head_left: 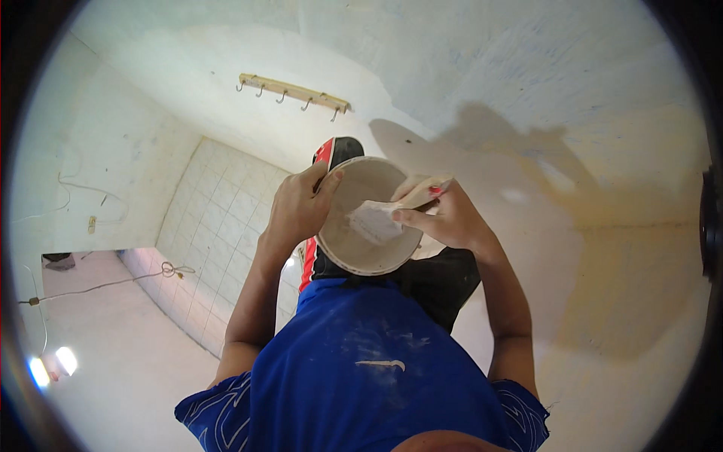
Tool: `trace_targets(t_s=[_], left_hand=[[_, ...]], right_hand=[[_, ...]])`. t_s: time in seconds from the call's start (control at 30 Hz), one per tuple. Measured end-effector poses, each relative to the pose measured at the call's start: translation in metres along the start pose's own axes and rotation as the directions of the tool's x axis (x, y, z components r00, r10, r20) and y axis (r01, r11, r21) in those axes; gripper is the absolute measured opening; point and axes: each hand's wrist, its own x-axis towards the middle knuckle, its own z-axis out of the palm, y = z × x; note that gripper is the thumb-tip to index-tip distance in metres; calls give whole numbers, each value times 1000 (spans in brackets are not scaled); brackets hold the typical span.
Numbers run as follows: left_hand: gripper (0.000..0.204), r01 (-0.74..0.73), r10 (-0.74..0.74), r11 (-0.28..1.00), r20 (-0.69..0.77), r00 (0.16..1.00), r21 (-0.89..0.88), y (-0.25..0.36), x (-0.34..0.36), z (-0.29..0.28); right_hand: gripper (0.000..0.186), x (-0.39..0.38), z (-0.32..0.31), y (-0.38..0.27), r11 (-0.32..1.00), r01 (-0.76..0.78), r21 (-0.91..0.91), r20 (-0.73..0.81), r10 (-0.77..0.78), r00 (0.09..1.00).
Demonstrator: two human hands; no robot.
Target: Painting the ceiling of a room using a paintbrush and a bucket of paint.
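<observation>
We have the brush over the mouth of the bucket, its broad head, coated white, down within the rim and its handle slanting up toward the right. Whether the bristles touch the bucket's inside we cannot tell. Our right hand grips the brush low on the handle, thumb on the near side; a red spot shows on the handle just past the fingers. Our left hand is closed on the bucket's left rim, the thumb over the edge and inside. The bucket is round and whitish, tipped so that we see into it; pale smears coat its inner wall.

Below the bucket are our trousers, black with a red and white stripe down one side. Nearer to us is our blue shirt, dusted with white across the front and bearing a small white mark.

Beyond the hands stands a pale wall, patchy with white, grey and yellow, and a dark shadow falls across it. A rail with five hooks is fixed to it. To our left we see pale square tiles, a knotted cord strung across, and two bright lights low at the edge.
</observation>
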Motion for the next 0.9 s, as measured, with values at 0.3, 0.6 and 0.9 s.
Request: trace_targets(t_s=[0.3,0.6,0.9], left_hand=[[39,51,-52,998,43,998,35,14,7,2],[41,-16,16,1000,-4,1000,18,7,1,8],[45,-34,35,999,25,999,-28,-3,-3,6]], right_hand=[[15,-71,14,42,620,13,785,-409,502,762],[16,-91,46,55,347,201,916,-369,536,760],[8,-101,52,45,227,348,910,-414,554,722]])
